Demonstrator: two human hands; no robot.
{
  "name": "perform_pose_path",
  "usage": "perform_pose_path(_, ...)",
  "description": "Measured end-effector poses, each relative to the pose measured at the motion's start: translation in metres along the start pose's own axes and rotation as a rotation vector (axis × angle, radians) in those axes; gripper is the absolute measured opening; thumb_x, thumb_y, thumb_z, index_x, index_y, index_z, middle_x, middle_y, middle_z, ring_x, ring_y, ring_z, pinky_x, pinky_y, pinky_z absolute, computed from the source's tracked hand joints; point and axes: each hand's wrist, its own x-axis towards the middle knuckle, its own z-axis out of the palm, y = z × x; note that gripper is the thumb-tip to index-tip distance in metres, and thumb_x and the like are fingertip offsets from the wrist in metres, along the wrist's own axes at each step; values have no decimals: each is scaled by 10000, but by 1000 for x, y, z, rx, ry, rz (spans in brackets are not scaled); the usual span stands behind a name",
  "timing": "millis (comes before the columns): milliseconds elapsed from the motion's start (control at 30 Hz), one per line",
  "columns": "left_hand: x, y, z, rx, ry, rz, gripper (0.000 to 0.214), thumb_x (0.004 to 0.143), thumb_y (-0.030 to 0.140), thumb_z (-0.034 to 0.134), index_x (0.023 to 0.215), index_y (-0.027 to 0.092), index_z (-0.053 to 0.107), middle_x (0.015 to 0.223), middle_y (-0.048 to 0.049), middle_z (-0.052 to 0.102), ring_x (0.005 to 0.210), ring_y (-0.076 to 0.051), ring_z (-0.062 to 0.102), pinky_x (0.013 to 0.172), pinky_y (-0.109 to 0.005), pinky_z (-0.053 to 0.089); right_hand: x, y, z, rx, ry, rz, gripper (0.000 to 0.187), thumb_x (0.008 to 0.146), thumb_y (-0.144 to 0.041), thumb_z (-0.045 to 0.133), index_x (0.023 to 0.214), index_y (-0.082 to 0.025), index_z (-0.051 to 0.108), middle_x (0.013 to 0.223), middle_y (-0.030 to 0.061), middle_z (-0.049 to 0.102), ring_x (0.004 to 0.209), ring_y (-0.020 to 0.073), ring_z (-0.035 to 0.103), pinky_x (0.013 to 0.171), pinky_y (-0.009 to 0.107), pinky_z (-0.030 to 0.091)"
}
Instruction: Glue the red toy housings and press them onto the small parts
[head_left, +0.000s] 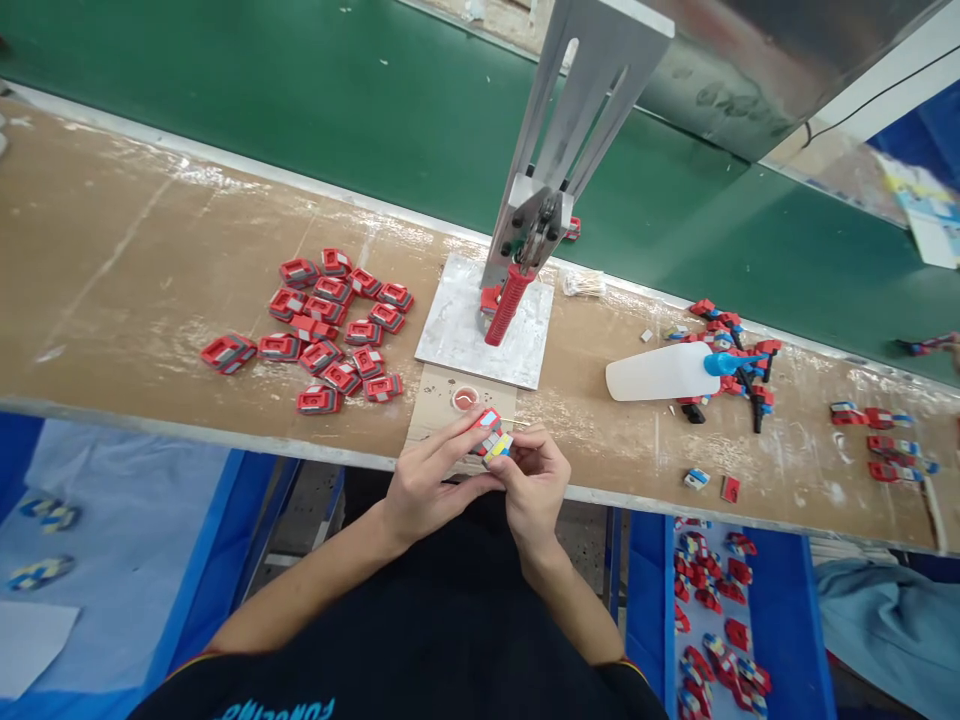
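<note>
My left hand (pixel 431 480) is closed on a small red, grey, yellow and blue plastic toy part (pixel 489 422), with its fingers along the part's far left side. My right hand (pixel 538 485) pinches the same part from the right, thumb against its near end. Beside the right fingertips a thin pale stick (pixel 517 424) shows, too small to identify surely. Just beyond the hands, a small round dish with reddish contents (pixel 465 398) sits on a cardboard piece (pixel 429 410). Behind it stands a metal press with a red handle (pixel 510 305) on a pale base plate (pixel 450 335), a red part beneath.
Several red and grey toy parts (pixel 330 290) lie left on the bench. Right are a white squeeze bottle (pixel 660 373), red-blue toy assemblies (pixel 761 400) and cotton swabs (pixel 583 284). A green belt (pixel 300 110) runs behind. Blue bins (pixel 780 610) flank me below the bench edge.
</note>
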Motion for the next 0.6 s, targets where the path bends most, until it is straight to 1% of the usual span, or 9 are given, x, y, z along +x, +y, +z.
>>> perform_pose_path(133,-5,-6,-4,-203,87,-167,448,884,223,872,1316,212,755,1275,-143,809,1122,-286,814,962,-325,691,-5,0,-8,-176,-95,-225,444,939,-663,715,882,-223,739,824,30,658,672,154,606,587,288,514)
perform_pose_path(200,-6,-12,-10,-363,172,-345,393,841,281,914,1210,201,807,1159,-136,844,996,-280,844,841,-285,711,16,-4,-17,-241,-100,-351,448,1038,-634,564,970,-238,761,897,57,668,722,172,628,622,309,525)
perform_pose_path(233,-6,-16,-13,-445,227,-441,384,809,324,939,1153,194,826,1087,-130,857,919,-271,852,783,-266,712,37,-7,-20,-270,-43,-398,433,1068,-599,514,1011,-244,756,892,54,650,726,175,619,639,317,525)
perform_pose_path(300,-3,-26,-22,-600,351,-613,422,719,426,991,1042,194,849,951,-103,865,790,-258,848,720,-264,710,102,-13,-21,-352,154,-412,367,1099,-495,451,1093,-246,720,847,33,597,740,184,604,696,330,531)
perform_pose_path(333,-1,-30,-27,-669,405,-686,459,664,471,1012,997,198,853,897,-87,862,754,-258,844,712,-276,712,143,-16,-18,-436,246,-365,359,1100,-451,420,1171,-237,699,917,52,616,813,199,623,758,347,548)
perform_pose_path(433,4,-42,-44,-815,471,-875,555,533,551,1046,924,210,850,860,-80,859,765,-299,846,711,-334,722,271,-21,0,-909,297,-32,423,1067,-256,383,1441,-234,581,1350,124,616,1209,232,618,1025,376,525)
perform_pose_path(467,4,-44,-51,-836,469,-923,578,504,558,1053,919,211,848,863,-87,859,783,-320,847,707,-352,725,307,-21,7,-954,307,14,442,1037,-228,455,1464,-212,568,1436,152,583,1281,255,589,1064,393,505)
perform_pose_path(533,1,-46,-65,-858,455,-982,606,467,542,1067,924,213,845,869,-97,860,814,-354,846,713,-383,729,358,-19,21,-997,309,57,442,974,-218,597,1416,-190,608,1459,180,585,1298,303,579,1073,445,501)
perform_pose_path(600,-5,-46,-77,-870,490,-1005,605,472,500,1076,955,222,841,876,-85,861,823,-337,848,732,-359,727,380,-16,30,-1007,278,31,353,916,-232,718,1261,-164,684,1337,173,657,1218,317,616,1037,481,521)
